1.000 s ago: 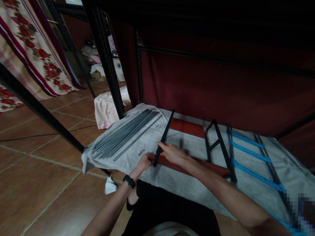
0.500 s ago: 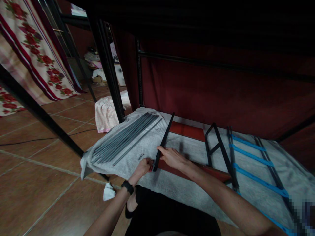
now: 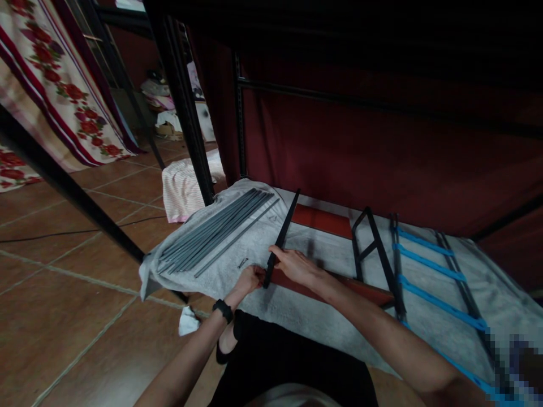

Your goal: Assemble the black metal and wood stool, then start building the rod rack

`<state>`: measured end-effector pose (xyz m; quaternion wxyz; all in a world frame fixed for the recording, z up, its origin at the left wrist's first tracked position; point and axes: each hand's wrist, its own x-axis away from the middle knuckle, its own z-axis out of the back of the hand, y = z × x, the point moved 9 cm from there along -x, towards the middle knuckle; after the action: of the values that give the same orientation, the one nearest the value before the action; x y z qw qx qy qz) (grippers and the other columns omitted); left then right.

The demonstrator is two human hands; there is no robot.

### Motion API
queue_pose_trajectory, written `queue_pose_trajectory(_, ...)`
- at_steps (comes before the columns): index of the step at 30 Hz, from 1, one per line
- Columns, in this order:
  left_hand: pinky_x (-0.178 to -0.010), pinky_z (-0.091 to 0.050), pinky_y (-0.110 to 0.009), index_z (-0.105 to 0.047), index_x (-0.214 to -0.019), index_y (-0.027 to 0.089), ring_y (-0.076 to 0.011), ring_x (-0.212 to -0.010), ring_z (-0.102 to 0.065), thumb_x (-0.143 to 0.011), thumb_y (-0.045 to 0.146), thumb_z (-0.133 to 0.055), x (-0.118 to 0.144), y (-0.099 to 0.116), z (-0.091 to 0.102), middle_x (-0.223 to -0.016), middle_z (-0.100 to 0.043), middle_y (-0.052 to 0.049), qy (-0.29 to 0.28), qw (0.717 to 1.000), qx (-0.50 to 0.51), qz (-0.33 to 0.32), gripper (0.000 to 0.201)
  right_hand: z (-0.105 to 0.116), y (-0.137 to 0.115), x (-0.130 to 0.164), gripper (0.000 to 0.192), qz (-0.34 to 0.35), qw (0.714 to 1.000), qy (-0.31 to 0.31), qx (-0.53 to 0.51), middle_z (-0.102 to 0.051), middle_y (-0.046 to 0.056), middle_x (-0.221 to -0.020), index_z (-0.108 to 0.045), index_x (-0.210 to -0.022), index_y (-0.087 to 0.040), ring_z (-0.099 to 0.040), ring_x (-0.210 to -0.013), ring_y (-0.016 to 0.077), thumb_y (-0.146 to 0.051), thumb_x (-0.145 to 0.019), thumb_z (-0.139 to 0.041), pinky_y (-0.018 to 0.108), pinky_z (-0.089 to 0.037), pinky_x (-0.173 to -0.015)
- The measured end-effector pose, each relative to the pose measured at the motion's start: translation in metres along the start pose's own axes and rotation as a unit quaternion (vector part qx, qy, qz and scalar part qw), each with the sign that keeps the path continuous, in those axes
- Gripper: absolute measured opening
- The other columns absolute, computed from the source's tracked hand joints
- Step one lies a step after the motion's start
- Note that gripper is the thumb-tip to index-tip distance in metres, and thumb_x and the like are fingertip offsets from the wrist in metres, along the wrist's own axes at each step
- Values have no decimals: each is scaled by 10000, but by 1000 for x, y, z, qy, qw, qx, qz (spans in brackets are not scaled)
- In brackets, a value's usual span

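My right hand (image 3: 297, 265) grips a black metal side frame (image 3: 283, 234), thumb over its upper edge. The frame stands against the ends of two reddish-brown boards (image 3: 322, 219), and another black triangular frame (image 3: 377, 251) is at their far right end. My left hand (image 3: 251, 279), with a dark watch on its wrist, is pinched at the near end of the side frame; what its fingers hold is too small to make out. A few small screws (image 3: 242, 263) lie on the grey cloth (image 3: 229, 282) just beyond my left hand.
Several grey rods (image 3: 216, 232) lie in a bundle on the cloth to the left. At right rest dark bars joined by blue strips (image 3: 441, 302). Black metal posts (image 3: 182, 107) rise around this surface, with a dark red curtain (image 3: 360, 152) behind.
My left hand has shifted slightly against the near end of the side frame. My right hand keeps its grip. The whole view has tilted a little.
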<state>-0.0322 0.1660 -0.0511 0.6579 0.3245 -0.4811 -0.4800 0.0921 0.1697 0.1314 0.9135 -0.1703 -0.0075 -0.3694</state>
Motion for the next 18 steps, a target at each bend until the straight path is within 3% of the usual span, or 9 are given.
queue_pose_trajectory(10,-556,-393,-231,-703,-737,142,-116,-537,-517,-640,83,-516,5,13,1,-558,-583,14,5,993,-101,-54,219,-1,0,-1,485,1,1000,-2,-5,-734,83,-1148,-428,-1443,-264,-706,-1053,238,-216,-968,-508,291,-475,-817)
queue_pose_trajectory(15,-693,-429,-263,-710,-721,159,-156,-696,-600,-692,49,-519,10,27,2,-732,-688,-39,20,973,-209,-100,222,-5,1,-2,504,-1,1000,-5,3,-726,84,-1171,-423,-1447,-264,-702,-1066,244,-215,-955,-518,296,-480,-831)
queue_pose_trajectory(18,-775,-447,-292,-725,-845,161,-197,-818,-648,-773,62,-512,15,33,3,-883,-724,-88,37,957,-267,-111,246,-5,1,-2,502,6,1000,0,0,-722,88,-1183,-422,-1449,-260,-699,-1074,248,-213,-957,-508,300,-479,-832)
